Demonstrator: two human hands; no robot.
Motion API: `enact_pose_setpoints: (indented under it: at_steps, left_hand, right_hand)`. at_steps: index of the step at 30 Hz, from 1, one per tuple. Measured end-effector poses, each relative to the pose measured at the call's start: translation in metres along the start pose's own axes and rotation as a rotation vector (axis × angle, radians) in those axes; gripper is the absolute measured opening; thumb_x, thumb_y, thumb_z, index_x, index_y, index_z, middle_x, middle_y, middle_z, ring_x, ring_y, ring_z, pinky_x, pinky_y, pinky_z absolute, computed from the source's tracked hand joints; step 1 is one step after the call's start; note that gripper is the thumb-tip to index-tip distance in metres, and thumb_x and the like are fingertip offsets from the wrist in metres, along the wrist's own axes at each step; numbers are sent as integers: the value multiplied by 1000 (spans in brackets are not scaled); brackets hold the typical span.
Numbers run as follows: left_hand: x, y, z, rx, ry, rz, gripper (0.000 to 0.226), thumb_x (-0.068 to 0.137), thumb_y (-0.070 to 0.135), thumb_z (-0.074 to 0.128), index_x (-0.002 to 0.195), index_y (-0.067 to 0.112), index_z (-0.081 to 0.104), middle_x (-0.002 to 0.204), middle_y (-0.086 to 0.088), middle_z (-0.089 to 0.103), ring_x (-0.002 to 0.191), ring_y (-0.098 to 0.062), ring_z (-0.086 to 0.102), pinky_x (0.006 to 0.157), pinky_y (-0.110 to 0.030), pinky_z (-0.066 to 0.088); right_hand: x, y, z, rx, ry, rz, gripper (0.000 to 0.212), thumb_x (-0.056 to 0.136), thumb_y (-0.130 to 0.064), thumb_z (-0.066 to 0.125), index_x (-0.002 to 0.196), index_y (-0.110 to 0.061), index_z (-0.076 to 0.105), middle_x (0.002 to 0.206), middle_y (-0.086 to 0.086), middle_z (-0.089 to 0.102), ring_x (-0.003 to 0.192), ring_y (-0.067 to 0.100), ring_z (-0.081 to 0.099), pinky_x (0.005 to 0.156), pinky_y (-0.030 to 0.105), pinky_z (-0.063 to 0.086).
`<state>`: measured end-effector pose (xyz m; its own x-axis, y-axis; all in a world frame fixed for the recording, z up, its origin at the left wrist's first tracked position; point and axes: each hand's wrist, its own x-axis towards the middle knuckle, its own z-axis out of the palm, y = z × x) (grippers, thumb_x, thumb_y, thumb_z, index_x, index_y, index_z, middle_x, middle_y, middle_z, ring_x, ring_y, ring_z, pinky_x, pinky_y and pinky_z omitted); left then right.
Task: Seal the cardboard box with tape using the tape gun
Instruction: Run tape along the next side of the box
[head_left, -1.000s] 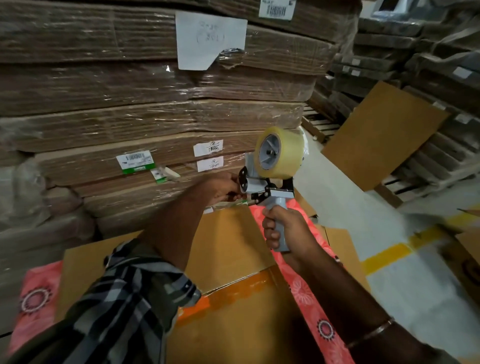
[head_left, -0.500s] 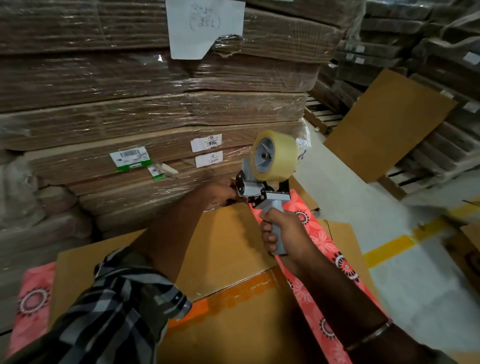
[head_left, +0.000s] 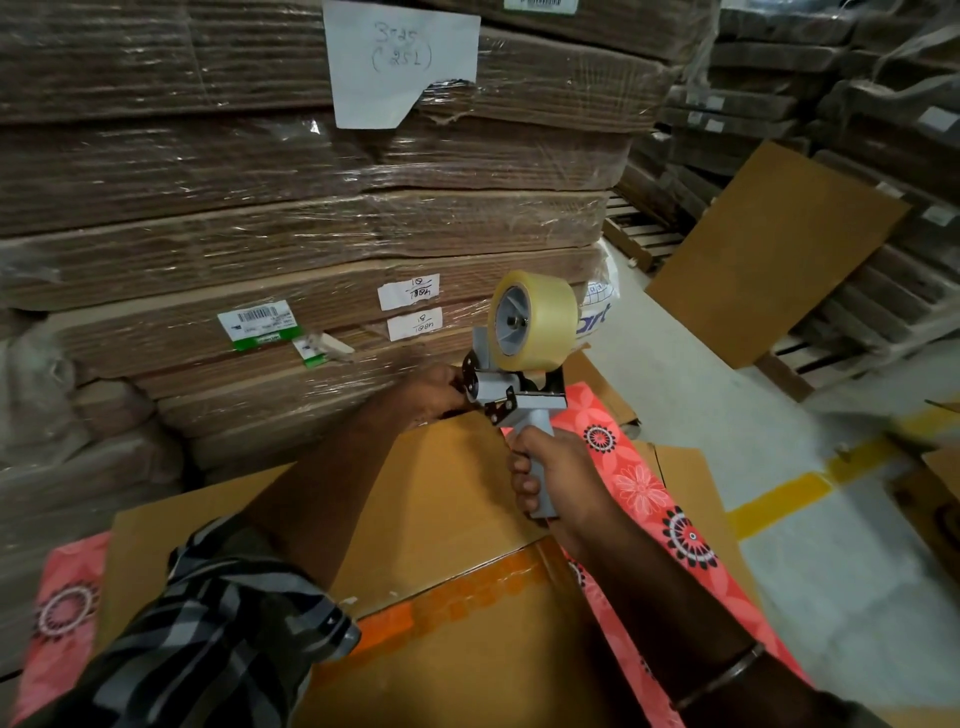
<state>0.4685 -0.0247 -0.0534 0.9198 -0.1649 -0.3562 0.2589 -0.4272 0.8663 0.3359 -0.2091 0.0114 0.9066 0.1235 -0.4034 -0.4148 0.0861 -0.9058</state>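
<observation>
Stacked, plastic-wrapped flat cartons (head_left: 311, 223) fill the upper left and centre of the frame, with one loose brown sheet (head_left: 769, 254) leaning at the upper right and a grey floor crossed by one yellow line (head_left: 779, 501). Below them, at lower centre, one cardboard box (head_left: 426, 519) lies on a pink flowered cloth (head_left: 636, 488), its top seam showing one strip of orange tape (head_left: 447, 605). One tape gun (head_left: 519, 384), carrying one clear roll (head_left: 535, 319), is held in the air above the box's far edge, not touching it. The right hand (head_left: 556, 475) has its fingers wrapped tight round the handle; the left hand (head_left: 434, 389) reaches to the gun's front end, its fingertips hidden, so its grip cannot be told. This looks like the step of freeing the tape end. Next, that end likely needs pressing onto the far edge before drawing the gun along the seam.
</observation>
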Motion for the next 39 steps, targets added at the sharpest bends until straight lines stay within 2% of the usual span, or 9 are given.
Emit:
enact_pose_setpoints:
  at_steps: [2, 7, 9, 12, 18, 24, 30, 35, 39]
  left_hand:
    - [-2, -2, -3, 155, -6, 43, 12, 86, 5, 75, 88, 17, 75, 95, -15, 77, 78, -22, 68, 73, -32, 54]
    - [-19, -10, -19, 134, -182, 162, 20, 99, 12, 64, 82, 14, 73, 73, 3, 70, 65, -7, 59, 70, -27, 45]
    - [-29, -14, -27, 132, -310, 147, 13, 101, 19, 61, 98, 17, 74, 89, 10, 74, 80, -3, 66, 80, -28, 50]
    - [-43, -18, -31, 259, -403, 154, 46, 99, 32, 64, 142, 20, 57, 139, 8, 62, 128, -14, 60, 109, -34, 45]
    - [-53, -8, -25, 318, -363, 155, 45, 104, 23, 57, 147, 13, 51, 133, 4, 60, 129, -21, 58, 110, -35, 45]
    - [-56, -11, -22, 371, -316, 170, 53, 102, 29, 60, 150, 13, 47, 150, -4, 54, 132, -17, 55, 114, -36, 41]
    - [-58, -12, -19, 410, -304, 205, 49, 105, 22, 55, 152, 11, 46, 154, -4, 49, 133, -16, 53, 111, -32, 42]
    - [-59, -11, -19, 472, -298, 237, 49, 106, 27, 53, 153, 21, 44, 151, 0, 52, 130, -14, 54, 112, -36, 42]
    - [-60, -11, -18, 506, -281, 215, 48, 105, 30, 53, 152, 31, 44, 148, 1, 56, 130, -17, 56, 114, -41, 43]
  right_hand:
    - [0, 0, 0, -3, 1, 2, 11, 91, -12, 55, 80, -14, 54, 62, -2, 48, 47, 12, 39, 45, 25, 27]
    - [-3, 2, -2, -2, -7, 1, 13, 92, -12, 54, 79, -15, 53, 63, -1, 47, 47, 12, 37, 45, 25, 26]
    - [-3, 4, -3, 1, -6, 2, 11, 93, -12, 55, 82, -14, 55, 63, -2, 47, 47, 12, 38, 44, 25, 27]
    - [-4, 6, -5, -3, -5, -1, 9, 92, -12, 56, 83, -15, 55, 64, -1, 48, 47, 12, 38, 43, 24, 28]
    - [-10, 8, -10, -23, -10, 13, 2, 92, -11, 55, 93, -12, 55, 65, -1, 48, 48, 11, 38, 42, 23, 27]
    - [-19, 3, -9, -31, 18, 26, 12, 91, -8, 54, 81, -13, 55, 63, 0, 47, 45, 12, 36, 42, 23, 26]
    - [-34, 7, -16, -36, 16, -7, 4, 90, -9, 53, 87, -11, 55, 64, 0, 47, 46, 12, 37, 43, 23, 26]
    - [-59, 13, -24, -6, 21, -16, 11, 85, -13, 57, 75, -15, 52, 63, 0, 46, 47, 13, 36, 46, 26, 24]
    - [-85, 18, -32, -40, 9, -35, 10, 91, -13, 58, 82, -13, 54, 63, 0, 46, 48, 13, 36, 47, 26, 25]
